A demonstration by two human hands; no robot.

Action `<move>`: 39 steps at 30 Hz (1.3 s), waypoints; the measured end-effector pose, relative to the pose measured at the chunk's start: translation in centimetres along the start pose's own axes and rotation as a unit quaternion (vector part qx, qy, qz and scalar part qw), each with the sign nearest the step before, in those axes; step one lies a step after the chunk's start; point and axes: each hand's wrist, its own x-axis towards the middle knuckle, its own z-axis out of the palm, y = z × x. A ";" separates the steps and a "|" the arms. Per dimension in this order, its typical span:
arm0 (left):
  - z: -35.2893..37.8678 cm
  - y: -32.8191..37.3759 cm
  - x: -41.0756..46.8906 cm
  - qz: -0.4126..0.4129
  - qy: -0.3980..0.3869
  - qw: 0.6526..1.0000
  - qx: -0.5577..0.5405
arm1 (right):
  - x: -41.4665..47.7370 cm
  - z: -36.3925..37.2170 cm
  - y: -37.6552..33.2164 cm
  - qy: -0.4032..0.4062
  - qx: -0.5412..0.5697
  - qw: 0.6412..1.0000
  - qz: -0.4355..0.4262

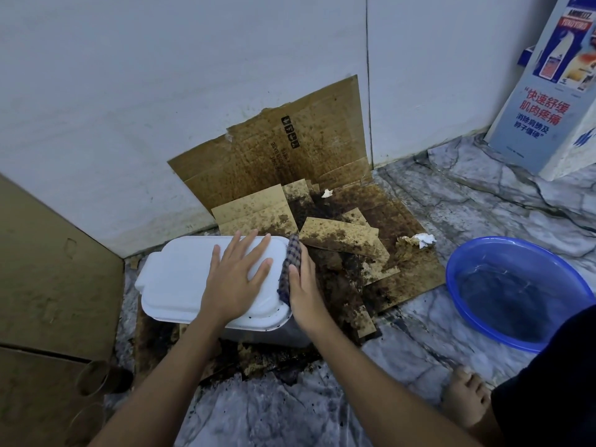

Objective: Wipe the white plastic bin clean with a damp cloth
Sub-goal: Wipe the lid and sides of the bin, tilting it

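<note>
The right hand (303, 285) lies flat with straight fingers, pressing the checked cloth (292, 262) against the 3 o'clock end of the white plastic bin (180, 275), which sits on stained cardboard (338, 233). The left hand (237, 279), spread open, braces the lid. Keep that brace firm and wipe in overlapping strokes, rinsing at the blue basin (483, 253) further toward 3 o'clock.

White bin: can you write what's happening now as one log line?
left hand: flat on white bin top | right hand: presses checked cloth against its right end | blue basin: holds water, right of bin
</note>
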 end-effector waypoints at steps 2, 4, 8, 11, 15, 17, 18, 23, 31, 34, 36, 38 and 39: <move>0.0 0.0 0.0 -0.001 -0.002 1.000 0.003 | -1.7 0.8 0.5 0.026 0.003 0.999 -0.018; 0.0 0.0 0.0 -0.001 -0.001 1.000 0.002 | -3.4 2.0 0.8 0.045 0.029 0.998 -0.022; 0.0 0.0 0.0 0.002 0.003 1.000 -0.002 | -6.1 5.1 1.0 0.129 0.042 0.990 -0.045; 0.0 0.0 -0.1 0.004 0.002 1.000 -0.001 | -6.7 7.3 1.5 0.206 0.035 0.975 -0.073; 0.0 0.0 0.0 0.005 0.001 1.000 -0.006 | -6.4 8.3 1.9 0.247 0.042 0.965 -0.080; 0.0 0.0 0.1 0.006 0.000 1.000 -0.005 | -6.2 8.3 1.9 0.246 0.040 0.965 -0.080; 0.0 -0.1 0.1 0.006 0.000 1.000 -0.004 | -6.1 8.2 1.8 0.243 0.041 0.966 -0.076; 0.1 -0.3 0.3 0.008 0.002 1.000 -0.001 | -5.5 6.4 0.9 0.189 0.069 0.979 -0.025; 0.0 -0.2 0.4 0.007 0.002 1.000 0.005 | -1.2 1.2 -0.3 0.054 0.065 0.996 0.005; 0.0 -0.1 0.3 0.005 0.002 1.000 0.005 | 0.4 0.2 -0.7 0.024 0.059 0.998 0.012; -0.1 0.1 0.3 0.004 0.002 1.000 0.001 | 1.0 -0.2 -1.2 0.010 0.055 0.998 0.024; -0.3 0.1 0.3 0.003 0.003 1.000 -0.006 | 1.4 -0.4 -1.6 0.007 0.040 0.998 0.044; -0.3 0.1 0.3 0.003 0.003 1.000 -0.011 | 1.5 -0.6 -1.7 0.011 0.026 0.998 0.059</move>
